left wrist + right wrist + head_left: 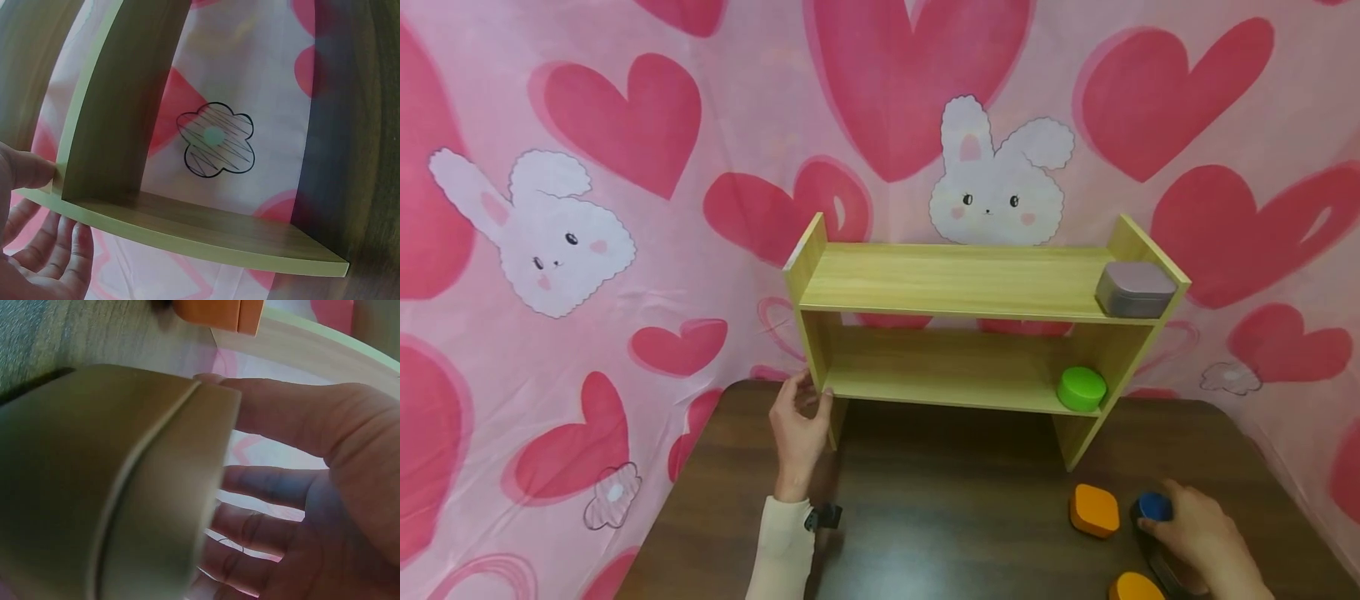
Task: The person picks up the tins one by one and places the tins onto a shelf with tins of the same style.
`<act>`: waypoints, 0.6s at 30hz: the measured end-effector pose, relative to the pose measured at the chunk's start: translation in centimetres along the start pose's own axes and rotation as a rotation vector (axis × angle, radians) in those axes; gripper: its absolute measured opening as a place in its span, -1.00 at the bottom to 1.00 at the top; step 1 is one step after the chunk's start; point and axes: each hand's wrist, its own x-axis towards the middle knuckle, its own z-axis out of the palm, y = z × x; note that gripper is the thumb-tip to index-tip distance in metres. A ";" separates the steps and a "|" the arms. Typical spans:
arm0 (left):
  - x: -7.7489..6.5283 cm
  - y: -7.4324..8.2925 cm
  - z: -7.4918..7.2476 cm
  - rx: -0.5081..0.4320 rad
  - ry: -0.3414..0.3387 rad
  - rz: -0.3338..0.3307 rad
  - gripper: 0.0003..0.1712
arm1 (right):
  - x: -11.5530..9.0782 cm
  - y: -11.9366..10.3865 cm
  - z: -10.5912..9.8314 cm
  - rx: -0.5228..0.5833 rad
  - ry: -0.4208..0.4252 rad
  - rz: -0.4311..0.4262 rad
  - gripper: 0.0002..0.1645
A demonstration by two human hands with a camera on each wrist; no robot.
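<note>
A two-tier wooden shelf (955,279) stands at the back of the table. My left hand (801,425) grips its left side panel near the lower board, thumb (31,170) in front and fingers curled under the edge. At the right, my right hand (1206,529) pinches a small blue round tin (1152,507) between thumb and fingers. Beneath that wrist lies a dark tin (1165,571); the right wrist view shows a brownish tin (75,469) close up, hiding the fingertips and the blue tin.
A grey-mauve tin (1137,290) sits at the upper board's right end, and a green round tin (1082,389) at the lower board's right end. On the table (940,508) are an orange square tin (1093,510) and a yellow-orange tin (1135,587). A heart-patterned cloth (625,333) hangs behind.
</note>
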 end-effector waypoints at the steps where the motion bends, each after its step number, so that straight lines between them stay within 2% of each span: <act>1: 0.0 0.0 0.0 -0.004 0.001 0.000 -0.62 | 0.0 -0.1 -0.1 0.003 0.003 0.002 0.01; 8: 0.1 -0.2 0.2 -0.003 0.014 0.009 -0.66 | -0.1 -0.2 -0.4 0.034 -0.004 0.055 0.00; 18: 0.1 0.0 0.2 0.006 0.012 -0.005 -0.66 | -0.1 -0.2 -0.2 0.038 0.020 0.046 -0.03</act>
